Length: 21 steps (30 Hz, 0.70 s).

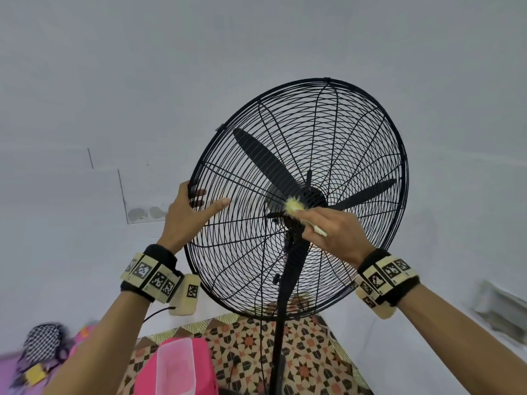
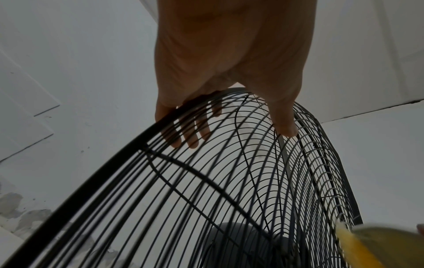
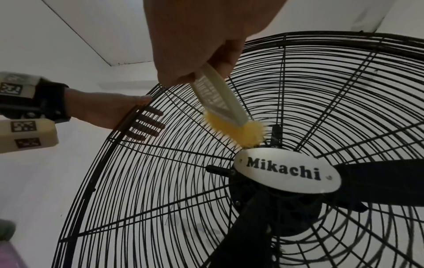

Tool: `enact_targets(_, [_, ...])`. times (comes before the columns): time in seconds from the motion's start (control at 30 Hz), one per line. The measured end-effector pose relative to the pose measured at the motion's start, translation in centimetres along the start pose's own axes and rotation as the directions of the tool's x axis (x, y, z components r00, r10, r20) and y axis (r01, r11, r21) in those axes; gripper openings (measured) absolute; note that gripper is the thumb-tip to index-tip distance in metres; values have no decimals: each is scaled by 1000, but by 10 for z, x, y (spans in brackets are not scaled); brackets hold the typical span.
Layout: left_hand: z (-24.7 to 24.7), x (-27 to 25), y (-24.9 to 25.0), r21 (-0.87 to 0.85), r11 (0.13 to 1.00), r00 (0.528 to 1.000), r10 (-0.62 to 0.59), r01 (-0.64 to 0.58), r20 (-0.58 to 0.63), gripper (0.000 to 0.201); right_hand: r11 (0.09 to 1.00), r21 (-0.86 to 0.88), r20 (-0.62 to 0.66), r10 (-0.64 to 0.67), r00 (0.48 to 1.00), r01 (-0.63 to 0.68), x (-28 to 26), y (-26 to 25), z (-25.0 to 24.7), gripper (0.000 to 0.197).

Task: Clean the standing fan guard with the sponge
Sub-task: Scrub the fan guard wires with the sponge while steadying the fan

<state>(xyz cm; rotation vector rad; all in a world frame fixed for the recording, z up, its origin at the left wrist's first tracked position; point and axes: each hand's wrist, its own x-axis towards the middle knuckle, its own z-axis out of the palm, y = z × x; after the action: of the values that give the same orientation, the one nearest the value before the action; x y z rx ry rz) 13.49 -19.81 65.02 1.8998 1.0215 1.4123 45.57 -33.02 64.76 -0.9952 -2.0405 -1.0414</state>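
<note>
Yellow sponge point(image 3: 234, 130) gripped by right hand point(image 1: 336, 232); left hand point(image 1: 185, 212) clasps fan guard point(image 1: 356, 132) rim.

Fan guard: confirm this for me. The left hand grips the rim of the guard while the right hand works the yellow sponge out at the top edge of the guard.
One thing is wrong. The left hand does grip the fan guard at its rim, but the right hand holds the yellow sponge near the centre, just above the nameplate, not at the top edge. The right wrist view shows this plainly.
</note>
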Motion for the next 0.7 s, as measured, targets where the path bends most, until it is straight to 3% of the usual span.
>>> enact_targets(0.2, [1, -4, 3, -4, 1000, 1000, -1, 1, 0, 87, 995, -33, -34, -100, 994, 99, 0, -8, 5, 36])
enact_targets(0.3, [1, -4, 4, -10, 1000, 1000, -9, 9, 5, 84, 998, -15, 30, 54, 998, -53, -7, 0, 4, 31])
enact_targets(0.4, [-1, -5, 3, -1, 1000, 1000, -3, 3, 5, 94, 989, -31, 0, 148, 989, -148, -15, 3, -6, 29])
enact_targets(0.5, [0, -7, 5, 5, 1000, 1000, -3, 3, 2, 93, 999, -7, -103, 34, 994, -35, -13, -10, -6, 31])
enact_targets(0.57, [1, -7, 5, 7, 1000, 1000, 0, 0, 9, 91, 998, -6, -78, -56, 995, 56, -9, -15, -2, 39])
enact_targets(0.63, [0, -6, 5, 15, 1000, 1000, 1, -1, 18, 94, 998, -37, -8, -59, 998, 58, -12, -13, 6, 52])
enact_targets(0.7, [-1, -5, 4, 20, 1000, 1000, -3, 2, 22, 98, 999, -32, 2, -4, 1000, 4, -26, -6, 12, 51])
